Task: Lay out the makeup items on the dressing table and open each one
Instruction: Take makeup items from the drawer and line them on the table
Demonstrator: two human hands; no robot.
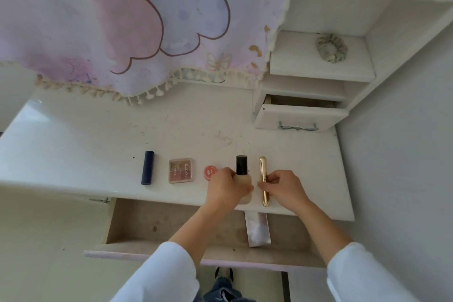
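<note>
Glass, likely, and lying near the tabletop (73, 154) edge: the bottle (245, 195) could roll into the open drawer (171, 223) below if you twist its cap (241, 164) carelessly. Your left grip (226, 187) is curled round the bottle; your right grip (284, 189) pinches the gold tube (262, 167) just right of it. Pot (209, 172), palette (181, 170) and navy tube (147, 170) lie left of it, lids on.

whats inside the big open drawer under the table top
A silvery flat box lies in the drawer, its far end hidden under the table top. The drawer's back is covered too.
</note>
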